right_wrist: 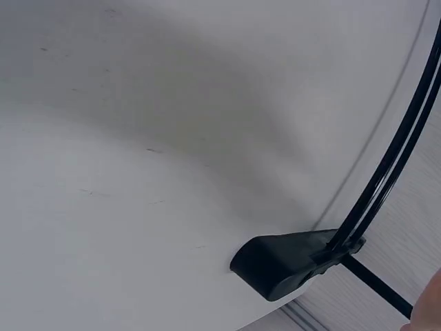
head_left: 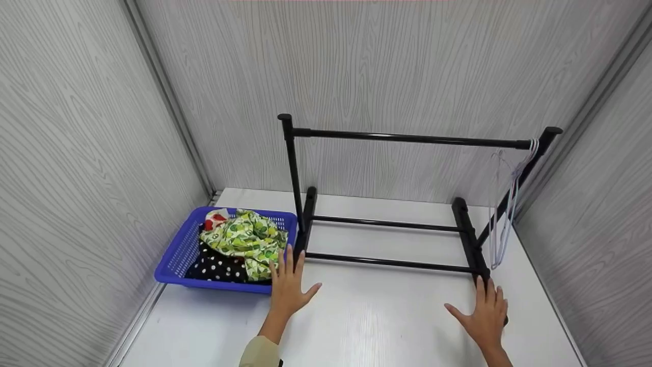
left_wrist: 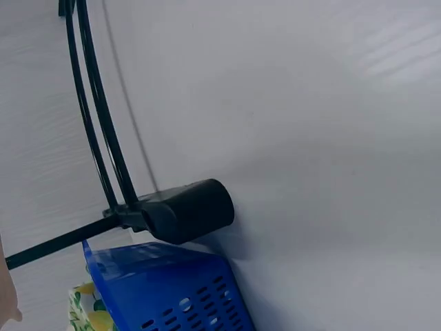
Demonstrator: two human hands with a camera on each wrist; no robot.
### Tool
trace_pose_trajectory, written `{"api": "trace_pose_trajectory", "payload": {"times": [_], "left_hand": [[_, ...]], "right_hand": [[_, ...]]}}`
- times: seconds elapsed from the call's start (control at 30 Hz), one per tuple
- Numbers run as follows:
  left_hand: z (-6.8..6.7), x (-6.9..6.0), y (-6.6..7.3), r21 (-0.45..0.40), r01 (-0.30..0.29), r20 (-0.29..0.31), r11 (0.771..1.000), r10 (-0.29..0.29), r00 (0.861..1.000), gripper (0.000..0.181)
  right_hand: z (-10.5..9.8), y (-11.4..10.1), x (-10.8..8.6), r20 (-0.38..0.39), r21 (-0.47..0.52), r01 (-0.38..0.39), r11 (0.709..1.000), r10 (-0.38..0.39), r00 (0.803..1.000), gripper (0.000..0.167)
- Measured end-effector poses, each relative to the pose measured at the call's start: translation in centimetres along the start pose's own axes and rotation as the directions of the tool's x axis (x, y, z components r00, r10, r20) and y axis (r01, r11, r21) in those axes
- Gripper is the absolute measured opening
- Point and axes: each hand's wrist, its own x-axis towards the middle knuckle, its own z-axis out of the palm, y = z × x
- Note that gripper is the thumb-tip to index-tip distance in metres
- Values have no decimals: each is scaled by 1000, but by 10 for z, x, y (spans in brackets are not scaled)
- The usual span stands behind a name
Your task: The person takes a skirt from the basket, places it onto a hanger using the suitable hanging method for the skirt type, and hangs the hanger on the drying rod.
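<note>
My left hand [head_left: 288, 290] has its fingers spread, beside the right front corner of a blue plastic basket [head_left: 173, 257]. Inside the basket lie a green and yellow patterned cloth [head_left: 244, 237] and a black cloth with white dots [head_left: 216, 265]. Fingers straight, my right hand [head_left: 484, 316] is over the front end of the right foot of a black clothes rack [head_left: 387, 264]. Neither hand holds anything. Whether either one touches the rack or basket cannot be told. Several thin wire hangers [head_left: 509, 214] hang at the right end of the rack's top bar [head_left: 407, 138].
The rack stands on a white table [head_left: 367, 316], with grey wood-grain panels [head_left: 382, 66] behind it and on both sides. In the left wrist view, the basket [left_wrist: 172, 283] sits close against the rack's foot [left_wrist: 193, 210]. The other foot [right_wrist: 282, 262] shows in the right wrist view.
</note>
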Motion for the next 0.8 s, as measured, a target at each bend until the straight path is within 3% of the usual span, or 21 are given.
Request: {"api": "trace_pose_trajectory", "payload": {"times": [0.27,0.47,0.7,0.73,0.8], "left_hand": [[-6,-6,-29,13,93,29,996,-93,995,84],[-11,-14,-49,50,177,51,983,-180,982,72],[-14,0,-66,111,274,185,955,-291,939,76],[-15,3,-67,116,288,203,951,-306,930,76],[-17,6,-71,123,312,226,942,-333,916,77]], "right_hand": [[-1,23,-15,6,0,-99,995,99,995,104],[-2,41,-28,89,-58,-246,968,250,964,98],[2,57,-20,63,-36,-268,963,269,961,90],[3,58,-19,83,-32,-287,957,289,954,87],[4,60,-16,171,-26,-353,935,352,920,80]]}}
